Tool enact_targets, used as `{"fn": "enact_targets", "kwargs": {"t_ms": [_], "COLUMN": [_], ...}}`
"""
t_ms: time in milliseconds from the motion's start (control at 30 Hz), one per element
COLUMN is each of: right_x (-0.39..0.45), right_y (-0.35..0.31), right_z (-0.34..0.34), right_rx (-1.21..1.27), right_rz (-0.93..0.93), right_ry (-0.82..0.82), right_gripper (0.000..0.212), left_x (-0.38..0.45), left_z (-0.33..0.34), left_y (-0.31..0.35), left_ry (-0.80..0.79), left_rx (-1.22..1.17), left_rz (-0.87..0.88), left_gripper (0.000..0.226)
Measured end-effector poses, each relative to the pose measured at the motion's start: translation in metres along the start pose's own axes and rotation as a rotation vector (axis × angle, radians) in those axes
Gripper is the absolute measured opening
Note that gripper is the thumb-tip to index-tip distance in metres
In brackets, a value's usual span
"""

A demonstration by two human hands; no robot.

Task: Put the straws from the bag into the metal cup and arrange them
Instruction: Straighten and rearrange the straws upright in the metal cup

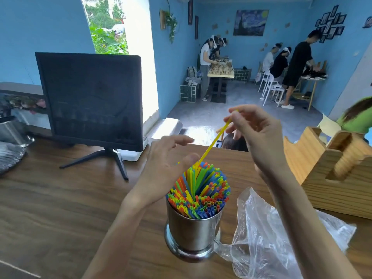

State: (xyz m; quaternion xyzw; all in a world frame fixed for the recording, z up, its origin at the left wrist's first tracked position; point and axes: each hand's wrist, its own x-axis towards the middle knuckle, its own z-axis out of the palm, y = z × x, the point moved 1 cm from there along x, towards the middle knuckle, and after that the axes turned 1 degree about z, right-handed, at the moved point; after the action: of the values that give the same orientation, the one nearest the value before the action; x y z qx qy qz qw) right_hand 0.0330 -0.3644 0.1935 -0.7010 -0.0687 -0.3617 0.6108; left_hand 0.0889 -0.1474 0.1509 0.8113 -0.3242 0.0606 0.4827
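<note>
The right hand [255, 135] pinched one thin yellow plastic straw [214, 141] over the packed shiny metal cup [193, 232], the open left hand [167, 164] steadying the bundle; a vertical feed looked wisest.

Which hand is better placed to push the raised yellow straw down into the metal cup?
The right hand: it already pinches the yellow straw near its top. The left hand rests open beside the straw bundle.

Blue walls [177, 57], bright window [112, 25], wooden table [50, 208].
</note>
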Motion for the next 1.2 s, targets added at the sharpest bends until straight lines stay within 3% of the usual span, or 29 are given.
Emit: {"fn": "enact_targets", "kwargs": {"t_ms": [167,300,400,567,633,767,967,1100,1200], "right_x": [-0.008,-0.013,-0.020,-0.037,-0.037,-0.029,-0.032,-0.031,-0.029], "right_y": [-0.015,-0.008,0.006,0.027,0.029,0.036,0.038,0.037,0.038], "right_z": [0.002,-0.004,-0.012,-0.007,-0.006,-0.019,-0.020,-0.016,-0.017], "right_rx": [0.158,0.168,0.069,-0.319,-0.348,-0.277,-0.360,-0.312,-0.289], "right_rz": [-0.102,-0.038,0.073,0.131,0.153,0.301,0.526,0.550,0.581], "right_ry": [0.123,0.090,-0.046,-0.463,-0.492,-0.253,-0.482,-0.477,-0.457], "right_gripper": [0.012,0.011,0.007,0.007,0.010,0.013,0.033,0.026,0.024], "left_x": [0.004,0.006,0.009,0.014,0.013,0.005,0.002,-0.003,-0.003], "left_z": [0.003,-0.011,-0.032,-0.037,-0.031,-0.022,-0.010,-0.002,-0.003], "left_y": [0.012,0.012,0.006,0.010,0.017,0.024,0.020,0.014,0.008], "left_ry": [-0.113,0.027,0.200,0.360,0.396,0.421,0.310,0.138,0.027], "left_rx": [-0.126,-0.402,-0.612,-0.794,-0.730,-0.513,-0.371,-0.198,-0.079], "left_rz": [-0.004,-0.018,-0.077,-0.097,-0.045,0.113,0.188,0.119,0.058], "left_gripper": [0.028,0.021,0.013,0.027,0.022,0.037,0.040,0.043,0.032]}}
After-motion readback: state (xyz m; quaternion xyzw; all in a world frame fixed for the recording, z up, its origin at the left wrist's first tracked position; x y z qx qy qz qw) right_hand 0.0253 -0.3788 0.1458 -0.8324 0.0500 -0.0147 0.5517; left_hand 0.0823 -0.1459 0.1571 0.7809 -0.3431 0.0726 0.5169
